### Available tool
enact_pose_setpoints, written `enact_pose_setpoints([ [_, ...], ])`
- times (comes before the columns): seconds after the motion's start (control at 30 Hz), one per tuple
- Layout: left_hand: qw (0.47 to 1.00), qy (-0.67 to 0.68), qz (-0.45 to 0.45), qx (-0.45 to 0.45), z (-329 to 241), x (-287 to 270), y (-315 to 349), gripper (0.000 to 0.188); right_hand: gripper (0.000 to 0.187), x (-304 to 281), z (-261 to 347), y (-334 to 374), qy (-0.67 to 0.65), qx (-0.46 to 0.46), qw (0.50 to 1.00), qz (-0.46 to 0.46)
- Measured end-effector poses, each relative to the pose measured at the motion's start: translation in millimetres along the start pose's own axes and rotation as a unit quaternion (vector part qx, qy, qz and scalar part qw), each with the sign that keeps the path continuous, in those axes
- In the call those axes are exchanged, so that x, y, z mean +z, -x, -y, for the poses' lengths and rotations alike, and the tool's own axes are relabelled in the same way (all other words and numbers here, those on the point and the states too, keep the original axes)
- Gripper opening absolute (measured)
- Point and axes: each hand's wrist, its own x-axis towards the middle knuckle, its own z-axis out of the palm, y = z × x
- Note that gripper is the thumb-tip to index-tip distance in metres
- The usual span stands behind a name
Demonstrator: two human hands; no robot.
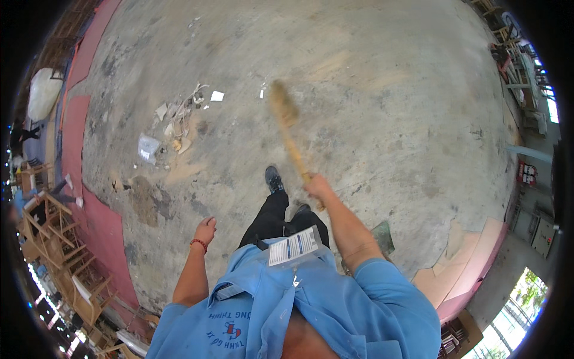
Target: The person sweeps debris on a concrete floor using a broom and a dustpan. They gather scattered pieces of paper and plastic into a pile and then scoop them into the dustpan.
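Note:
My right hand is wrapped round the yellowish handle of a broom. The broom's straw head is blurred and lies over the concrete floor, ahead of my feet; whether it touches the floor I cannot tell. My left hand, with a red bead bracelet at the wrist, hangs apart at my left side with its fingers curled and nothing visible in them. Left of the broom lies a litter pile of scraps and strips. Near it are a clear plastic bag and a white paper scrap.
Pink sheeting edges the concrete floor at the left. Wooden chair frames stand beyond it, near another person. Flat cardboard lies at the right, close to a wall with an electrical box. A dark flat piece lies by my right arm.

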Motion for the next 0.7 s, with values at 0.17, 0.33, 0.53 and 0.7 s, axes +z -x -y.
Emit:
enact_pose_setpoints([
  [0.17,0.997,-0.01,0.041,0.062,-81,39,-19,0.049,0.055,-10,24,34,-0.07,0.005,0.987,0.147],
  [0.33,0.996,-0.024,0.01,0.089,-132,71,-21,0.048,0.056,-97,-55,99,0.113,-0.098,0.989,-0.008],
  [0.53,0.999,0.018,-0.024,0.039,-129,126,-10,0.045,0.072,-291,-270,200,0.223,0.087,0.96,-0.149],
  [0.7,0.995,-0.016,0.002,-0.096,-144,209,56,0.046,0.07,-468,-403,190,0.206,0.217,0.924,-0.238],
])
